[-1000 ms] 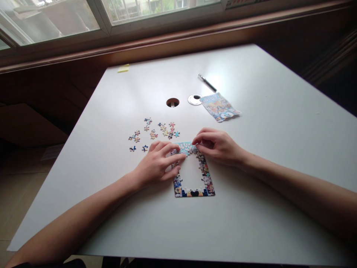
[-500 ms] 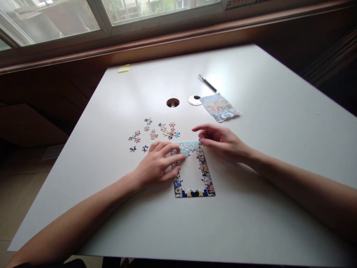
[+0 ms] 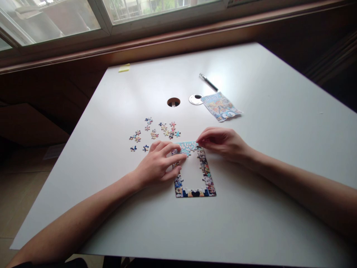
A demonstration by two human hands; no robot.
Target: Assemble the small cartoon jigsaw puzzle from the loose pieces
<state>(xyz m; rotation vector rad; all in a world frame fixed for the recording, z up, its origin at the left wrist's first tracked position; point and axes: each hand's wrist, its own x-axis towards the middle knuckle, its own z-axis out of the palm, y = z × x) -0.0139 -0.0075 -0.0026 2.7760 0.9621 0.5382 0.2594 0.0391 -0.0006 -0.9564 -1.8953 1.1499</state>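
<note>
A partly joined jigsaw puzzle (image 3: 206, 169) lies on the white table, its border pieces forming a frame around a bare middle. My left hand (image 3: 162, 162) rests with spread fingers over the puzzle's upper left side. At the upper right corner, my right hand (image 3: 220, 141) has its thumb and index finger pinched together against the edge; whatever is between the fingertips is too small or hidden to make out. Loose jigsaw pieces (image 3: 154, 133) are scattered beyond my left hand, some blue, others multicoloured.
A printed picture sheet (image 3: 221, 106) lies behind my right hand, with a dark pen (image 3: 208, 82) beyond it. A round cable hole (image 3: 173, 102) and its metal cover (image 3: 195, 99) are in the table (image 3: 111, 223). A yellow sticky note (image 3: 124, 68) is at the far left.
My right index finger, lifted and apart from the thumb before, has come down to meet it at the puzzle's upper right corner. My left hand has stayed in place.
</note>
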